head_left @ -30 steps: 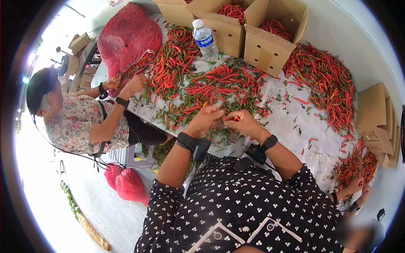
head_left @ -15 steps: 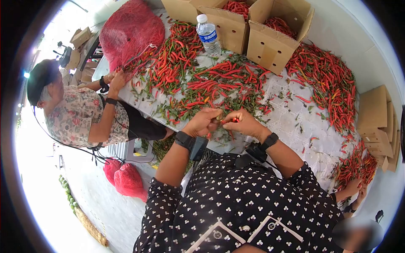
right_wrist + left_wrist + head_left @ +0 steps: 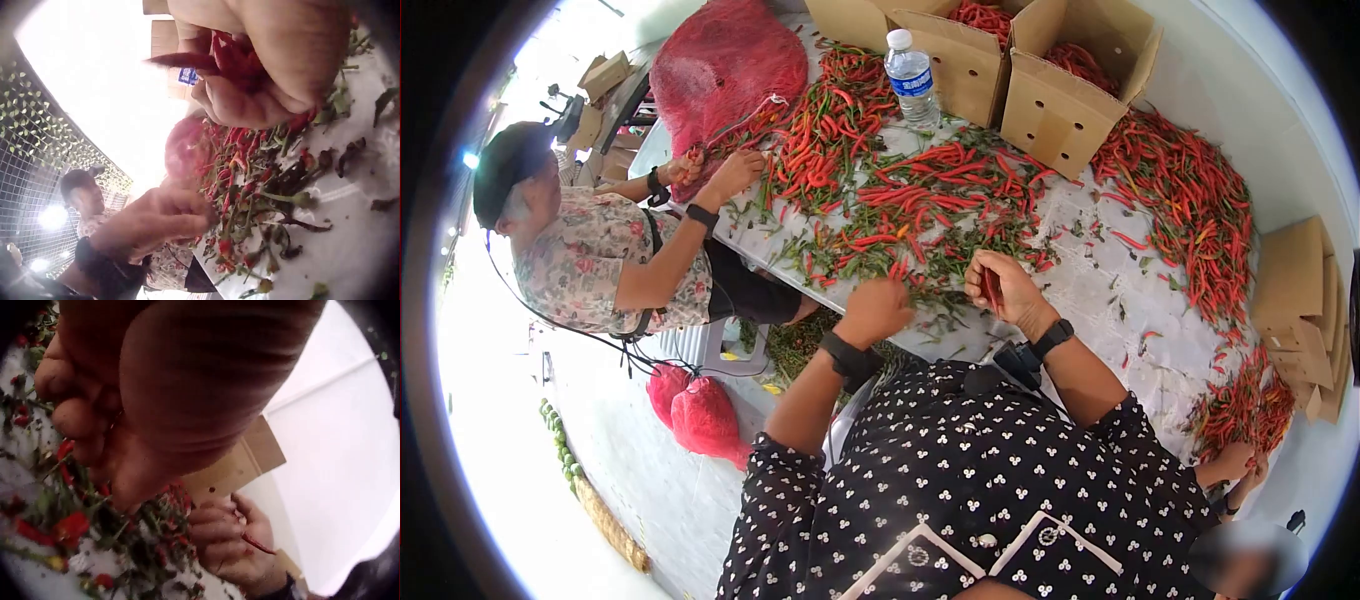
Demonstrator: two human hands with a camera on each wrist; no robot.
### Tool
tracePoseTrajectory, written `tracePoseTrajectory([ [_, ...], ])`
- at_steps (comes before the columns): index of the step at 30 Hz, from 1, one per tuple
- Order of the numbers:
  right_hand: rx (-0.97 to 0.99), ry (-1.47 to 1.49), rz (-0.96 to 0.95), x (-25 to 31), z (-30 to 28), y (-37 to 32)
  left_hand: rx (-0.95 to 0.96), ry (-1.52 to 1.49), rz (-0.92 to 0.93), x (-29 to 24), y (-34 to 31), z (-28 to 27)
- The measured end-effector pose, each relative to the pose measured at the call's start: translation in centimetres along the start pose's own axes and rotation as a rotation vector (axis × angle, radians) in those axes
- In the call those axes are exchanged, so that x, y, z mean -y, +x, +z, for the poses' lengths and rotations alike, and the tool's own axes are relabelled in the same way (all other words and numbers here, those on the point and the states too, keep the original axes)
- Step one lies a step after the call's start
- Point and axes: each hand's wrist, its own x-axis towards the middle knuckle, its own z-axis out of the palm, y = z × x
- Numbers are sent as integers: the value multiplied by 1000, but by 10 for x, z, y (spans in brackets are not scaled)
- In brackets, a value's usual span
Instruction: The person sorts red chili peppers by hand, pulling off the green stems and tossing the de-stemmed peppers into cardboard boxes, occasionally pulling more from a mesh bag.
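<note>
My right hand (image 3: 1007, 288) is raised over the near edge of the table with its fingers curled round a few red chili peppers (image 3: 240, 62). One dark red tip (image 3: 181, 60) sticks out past the fingers. My left hand (image 3: 878, 310) is low over the near edge of a pile of loose chilies and green stems (image 3: 945, 205), fingers bent and thumb close against them. Red chilies (image 3: 65, 453) lie right by its fingertips in the left wrist view; I cannot tell whether it pinches one.
Cardboard boxes of chilies (image 3: 1055, 120) and a water bottle (image 3: 912, 82) stand at the back. Chili heaps lie right (image 3: 1185, 200) and left (image 3: 825, 140). A person (image 3: 600, 230) at left works by a red mesh bag (image 3: 725, 75); another person's hands (image 3: 1235, 462) are at lower right.
My hands, together before at a chili, have parted. The right has moved slightly right and up with red chilies in it; the left has turned knuckles-up and dropped towards the pile.
</note>
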Motion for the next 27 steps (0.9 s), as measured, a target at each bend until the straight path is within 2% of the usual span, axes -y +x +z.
tracePoseTrajectory([
  [2,-18,-46,5,0,2,1,-19,8,-7,-4,1,6],
  [4,-41,-91,12,-1,2,0,64,-412,144,-6,2,6],
  [5,-41,-93,13,0,3,-1,61,-414,144,-7,2,4],
  [7,-73,-74,27,3,7,-3,-159,-348,-28,-6,8,-4],
  [8,-72,-75,26,3,7,-3,-160,-347,-27,-1,12,-4],
  [10,-118,-79,18,4,9,-3,-288,-177,-88,10,19,-4],
  [11,-116,-79,15,4,8,-3,-289,-175,-86,8,20,-4],
  [13,-135,-164,26,2,7,-1,-159,-17,-153,1,25,-2],
  [17,-156,-265,22,1,17,-2,-271,-83,-58,7,33,10],
  [19,-160,-300,15,-1,21,0,-172,-350,-58,-1,34,-2],
  [20,-162,-336,12,0,24,3,-179,-346,-50,-7,35,-9],
  [22,-165,-345,-14,0,29,6,76,-970,-201,-21,31,-19],
  [23,-171,-379,-22,1,32,7,161,-1032,-224,-26,30,-27],
  [27,-196,-428,-97,4,33,14,113,-1151,-125,-23,27,-20],
])
